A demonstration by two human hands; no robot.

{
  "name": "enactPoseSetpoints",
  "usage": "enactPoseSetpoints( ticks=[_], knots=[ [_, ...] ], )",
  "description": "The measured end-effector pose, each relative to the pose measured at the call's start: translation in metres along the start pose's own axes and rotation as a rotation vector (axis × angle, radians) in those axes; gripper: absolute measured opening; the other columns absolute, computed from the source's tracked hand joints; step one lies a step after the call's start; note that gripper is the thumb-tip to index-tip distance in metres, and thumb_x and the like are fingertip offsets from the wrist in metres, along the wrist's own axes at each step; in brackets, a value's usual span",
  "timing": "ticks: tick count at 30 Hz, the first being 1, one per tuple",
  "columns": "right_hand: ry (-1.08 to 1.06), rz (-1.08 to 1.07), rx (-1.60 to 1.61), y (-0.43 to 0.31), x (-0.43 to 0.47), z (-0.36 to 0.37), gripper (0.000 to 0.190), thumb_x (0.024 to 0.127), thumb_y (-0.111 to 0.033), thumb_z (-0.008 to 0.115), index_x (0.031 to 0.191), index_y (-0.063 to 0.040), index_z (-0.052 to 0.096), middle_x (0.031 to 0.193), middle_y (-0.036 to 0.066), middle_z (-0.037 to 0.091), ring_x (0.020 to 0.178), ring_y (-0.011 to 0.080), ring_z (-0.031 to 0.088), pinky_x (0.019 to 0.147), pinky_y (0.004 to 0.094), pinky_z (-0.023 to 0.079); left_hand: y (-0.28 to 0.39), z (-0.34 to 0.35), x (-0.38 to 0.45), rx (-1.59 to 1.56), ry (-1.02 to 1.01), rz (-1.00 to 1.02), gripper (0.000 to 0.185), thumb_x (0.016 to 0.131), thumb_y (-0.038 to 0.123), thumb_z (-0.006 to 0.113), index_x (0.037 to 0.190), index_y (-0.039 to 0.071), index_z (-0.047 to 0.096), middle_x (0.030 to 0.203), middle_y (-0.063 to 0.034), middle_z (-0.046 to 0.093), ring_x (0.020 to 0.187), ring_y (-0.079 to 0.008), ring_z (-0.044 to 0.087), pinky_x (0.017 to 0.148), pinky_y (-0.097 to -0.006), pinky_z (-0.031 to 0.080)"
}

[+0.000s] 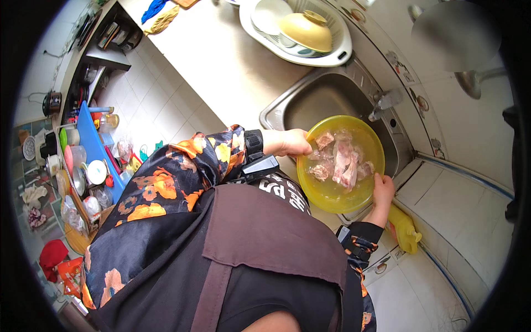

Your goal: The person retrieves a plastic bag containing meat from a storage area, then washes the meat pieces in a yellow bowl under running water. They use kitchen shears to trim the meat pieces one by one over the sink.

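Note:
Between my two hands is a yellow plastic basin (341,204) of cloudy water, over the near part of the stainless-steel sink (332,93). A long pale piece of raw meat on the bone (346,162) lies in the middle of the water. Smaller meat chunks (325,140) sit around it, partly under the surface. My left hand (292,142) grips the basin's left rim, thumb on the upper edge. On the lower right side, my right hand (382,191) holds the rim. The undersides of both grips are hidden.
A white drainer basket (342,56) with a plate and an upturned yellow bowl (309,32) stands on the counter (215,45) beyond the sink. The faucet (383,106) is right of the basin. A yellow bottle (404,228) stands near my right wrist. A metal ladle (471,85) hangs on the tiled wall.

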State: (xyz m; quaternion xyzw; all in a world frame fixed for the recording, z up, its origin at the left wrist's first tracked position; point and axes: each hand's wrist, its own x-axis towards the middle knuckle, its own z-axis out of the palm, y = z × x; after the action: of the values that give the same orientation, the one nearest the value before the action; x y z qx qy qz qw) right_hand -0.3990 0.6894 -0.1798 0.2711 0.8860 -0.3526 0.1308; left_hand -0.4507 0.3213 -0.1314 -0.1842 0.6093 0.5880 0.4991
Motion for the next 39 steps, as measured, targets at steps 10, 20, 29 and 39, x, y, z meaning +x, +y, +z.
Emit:
enactPoseSetpoints(
  ticks=[10,20,29,39],
  knots=[
    [-0.087,0.006,0.393,-0.012,0.009,0.039,0.022,0.089,-0.018,0.070,0.087,0.003,0.067,0.077,0.004,0.066,0.069,0.0107,0.057,0.065,0.0269,0.048,0.003,-0.026,-0.034,-0.193,-0.094,0.242,0.038,0.078,0.010,0.066,0.113,-0.002,0.062,0.095,-0.0095,0.067,0.081,-0.0178,0.065,0.072,-0.0335,0.055],
    [-0.111,-0.252,0.332,-0.043,0.058,0.131,0.031,0.086,-0.028,0.070,0.091,0.003,0.070,0.079,0.010,0.070,0.073,0.0154,0.064,0.072,0.0314,0.051,-0.042,-0.116,0.051,-0.062,0.197,0.382,0.043,0.082,0.002,0.059,0.124,0.002,0.058,0.109,-0.0122,0.066,0.093,-0.0200,0.065,0.075,-0.0352,0.056],
    [-0.093,-0.337,0.246,-0.096,0.071,0.180,0.037,0.083,-0.032,0.067,0.095,0.003,0.067,0.085,0.017,0.070,0.081,0.0252,0.068,0.077,0.0357,0.052,-0.052,-0.194,0.066,-0.035,0.312,0.517,0.046,0.085,0.008,0.057,0.130,0.003,0.057,0.116,-0.0100,0.066,0.107,-0.0204,0.059,0.094,-0.0354,0.046],
    [0.160,-0.694,0.266,-0.150,0.034,0.145,0.037,0.085,-0.024,0.066,0.113,0.000,0.063,0.109,0.018,0.063,0.103,0.0311,0.061,0.092,0.0400,0.049,0.021,-0.101,-0.011,0.743,0.865,0.517,0.050,0.084,0.013,0.062,0.132,0.003,0.056,0.120,-0.0109,0.064,0.114,-0.0240,0.059,0.098,-0.0378,0.047]
  ],
)
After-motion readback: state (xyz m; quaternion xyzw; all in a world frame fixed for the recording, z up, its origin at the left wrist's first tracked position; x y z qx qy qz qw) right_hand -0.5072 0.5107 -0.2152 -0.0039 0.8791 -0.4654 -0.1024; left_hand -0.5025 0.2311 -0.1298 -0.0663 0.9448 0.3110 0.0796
